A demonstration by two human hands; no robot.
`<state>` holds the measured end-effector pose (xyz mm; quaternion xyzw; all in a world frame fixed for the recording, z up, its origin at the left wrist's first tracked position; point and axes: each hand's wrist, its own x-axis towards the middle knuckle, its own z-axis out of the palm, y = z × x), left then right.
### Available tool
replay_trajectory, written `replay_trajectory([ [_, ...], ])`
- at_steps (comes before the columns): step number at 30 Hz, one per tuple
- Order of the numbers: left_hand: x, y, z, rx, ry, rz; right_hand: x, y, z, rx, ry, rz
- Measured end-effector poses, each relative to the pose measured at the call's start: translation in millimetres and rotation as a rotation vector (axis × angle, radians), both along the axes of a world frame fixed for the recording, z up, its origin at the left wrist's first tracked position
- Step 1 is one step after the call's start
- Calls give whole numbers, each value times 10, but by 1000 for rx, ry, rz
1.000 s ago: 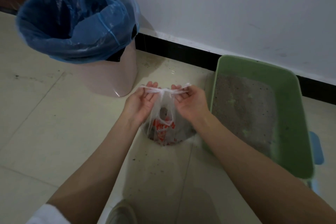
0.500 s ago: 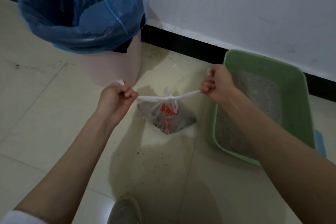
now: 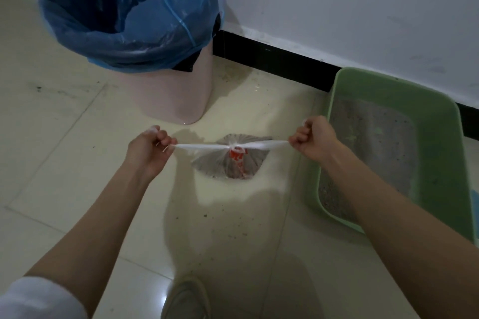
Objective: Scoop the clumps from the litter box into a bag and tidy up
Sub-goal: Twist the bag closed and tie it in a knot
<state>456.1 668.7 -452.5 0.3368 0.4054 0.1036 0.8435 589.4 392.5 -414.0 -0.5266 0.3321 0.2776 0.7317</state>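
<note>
A small clear plastic bag (image 3: pixel 234 162) with red print holds grey litter clumps and rests on the tiled floor. Its two handles are stretched taut sideways from a knot at the bag's top. My left hand (image 3: pixel 149 149) is fisted on the left handle. My right hand (image 3: pixel 315 138) is fisted on the right handle, just beside the green litter box (image 3: pixel 440 181). The box holds grey litter and sits against the wall at the right.
A pink waste bin (image 3: pixel 171 96) lined with a blue bag (image 3: pixel 124 21) stands at the back left by the black skirting board. Litter grains are scattered on the floor tiles. A shoe (image 3: pixel 185 299) shows at the bottom edge. Something blue (image 3: pixel 474 198) lies behind the box.
My hands went from close together above the bag to wide apart, pulling the handles outward and tightening the knot. The bag has flattened down on the floor.
</note>
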Motion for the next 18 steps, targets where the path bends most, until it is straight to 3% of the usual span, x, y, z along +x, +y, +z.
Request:
replay_trajectory([
  [3,-43,-86,-101,-77,62,67,-55,-20,-61,33,15,-50],
  [7,-63,-141,-36,-142,-30,117,-89,115,43,39,-90,-30],
  [10,114,-299,261,115,-116,-135,-48,287,360,6,-301,206],
  [15,458,-659,649,686,-108,-653,-61,522,721,-344,-720,550],
  [18,606,-797,757,788,-113,-962,-65,522,850,-358,-811,664],
])
